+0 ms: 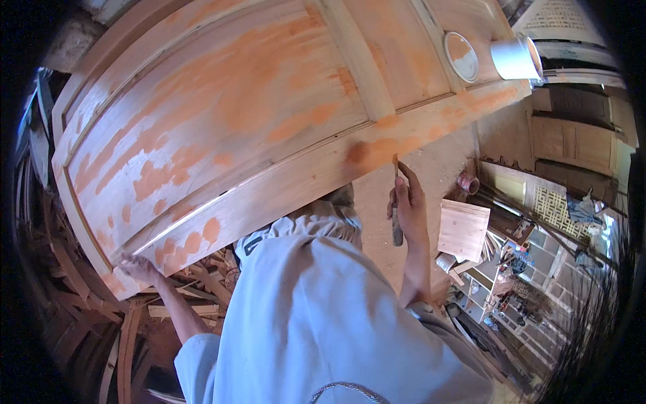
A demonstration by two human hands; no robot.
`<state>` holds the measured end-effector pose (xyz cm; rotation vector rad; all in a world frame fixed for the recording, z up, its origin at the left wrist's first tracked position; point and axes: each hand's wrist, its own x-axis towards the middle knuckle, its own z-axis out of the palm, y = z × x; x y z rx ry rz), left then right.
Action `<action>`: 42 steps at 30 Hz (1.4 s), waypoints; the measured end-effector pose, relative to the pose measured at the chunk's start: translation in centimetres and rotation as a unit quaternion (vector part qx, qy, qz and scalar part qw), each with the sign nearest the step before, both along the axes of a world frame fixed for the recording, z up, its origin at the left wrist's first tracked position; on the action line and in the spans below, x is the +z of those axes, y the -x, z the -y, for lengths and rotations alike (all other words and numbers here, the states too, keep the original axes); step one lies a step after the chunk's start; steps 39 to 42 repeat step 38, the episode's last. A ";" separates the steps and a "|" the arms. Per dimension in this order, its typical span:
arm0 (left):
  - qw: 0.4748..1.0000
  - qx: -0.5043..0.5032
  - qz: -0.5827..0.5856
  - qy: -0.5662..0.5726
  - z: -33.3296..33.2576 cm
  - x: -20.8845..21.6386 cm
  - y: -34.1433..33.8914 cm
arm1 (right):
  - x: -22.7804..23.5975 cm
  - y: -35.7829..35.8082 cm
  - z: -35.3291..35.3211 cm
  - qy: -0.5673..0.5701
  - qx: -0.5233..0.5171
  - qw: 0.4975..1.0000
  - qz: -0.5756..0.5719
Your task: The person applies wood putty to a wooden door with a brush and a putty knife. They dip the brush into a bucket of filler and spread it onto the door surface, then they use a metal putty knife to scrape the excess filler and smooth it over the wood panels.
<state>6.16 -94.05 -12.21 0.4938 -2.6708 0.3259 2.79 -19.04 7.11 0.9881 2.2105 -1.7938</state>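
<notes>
A large wooden door point(269, 205) with framed panels lies in front of me, streaked with orange filler. My left hand point(139, 268) rests on its near left corner, fingers stretched over the frame, holding nothing. To the right, just off the near edge, my right hand point(410, 207) is closed round a putty knife point(398, 232). Its handle points down toward me, and the narrow blade points up with orange filler at the tip. Orange patches mark the frame close to that tip.
At the door's far right stand a white tub point(513, 60) and a round lid point(461, 57) smeared with orange. Wood offcuts point(128, 343) are heaped below left. A pale square board point(464, 230), a reddish can point(468, 183) and cluttered shelves point(494, 283) are off to the right.
</notes>
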 end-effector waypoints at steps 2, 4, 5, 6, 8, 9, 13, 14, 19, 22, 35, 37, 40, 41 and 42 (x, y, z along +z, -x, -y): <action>0.954 0.230 -0.084 -0.172 -12.4 1.8 5.9 | 0.7 -0.9 0.6 -0.061 0.001 0.998 0.031; 0.951 0.230 -0.073 -0.196 -12.9 4.4 6.4 | 1.3 -0.6 1.3 -0.090 0.024 0.994 0.056; 0.946 0.228 -0.058 -0.221 -13.1 4.9 5.9 | 1.3 -0.3 1.8 -0.144 0.059 0.986 0.063; 0.945 0.236 -0.056 -0.219 -13.3 5.3 5.8 | 1.2 0.0 2.4 -0.195 0.094 0.974 0.069; 0.947 0.234 -0.098 -0.195 -13.5 5.5 6.0 | 0.6 1.2 2.8 -0.231 0.131 0.963 0.048; 0.950 0.222 -0.113 -0.188 -12.9 5.0 6.0 | 0.2 2.0 2.9 -0.288 0.168 0.943 -0.006; 0.949 0.224 -0.089 -0.202 -12.1 4.6 5.8 | -1.9 5.1 2.8 -0.389 0.285 0.873 -0.071; 0.948 0.224 -0.101 -0.204 -12.2 4.7 5.4 | -1.5 5.7 3.2 -0.390 0.292 0.871 -0.070; 0.939 0.231 -0.117 -0.226 -13.2 5.4 6.2 | -0.5 6.2 2.4 0.207 0.012 0.977 0.040; 0.942 0.200 -0.127 -0.239 -12.7 5.3 5.9 | -0.2 6.3 2.4 0.173 0.006 0.981 0.082; 0.937 0.248 -0.089 -0.228 -11.4 4.3 5.4 | -4.2 7.6 6.0 -0.369 0.270 0.888 0.039; 0.937 0.247 -0.095 -0.228 -12.2 4.3 5.9 | -4.3 7.7 6.3 -0.397 0.274 0.869 0.112; 0.937 0.247 -0.093 -0.229 -12.2 4.2 5.9 | -4.4 7.8 6.2 -0.400 0.288 0.860 0.134; 0.937 0.247 -0.093 -0.229 -12.2 4.2 5.9 | -4.4 7.8 6.2 -0.400 0.288 0.860 0.134; 0.937 0.247 -0.093 -0.229 -12.2 4.2 5.9 | -4.4 7.8 6.2 -0.400 0.288 0.860 0.134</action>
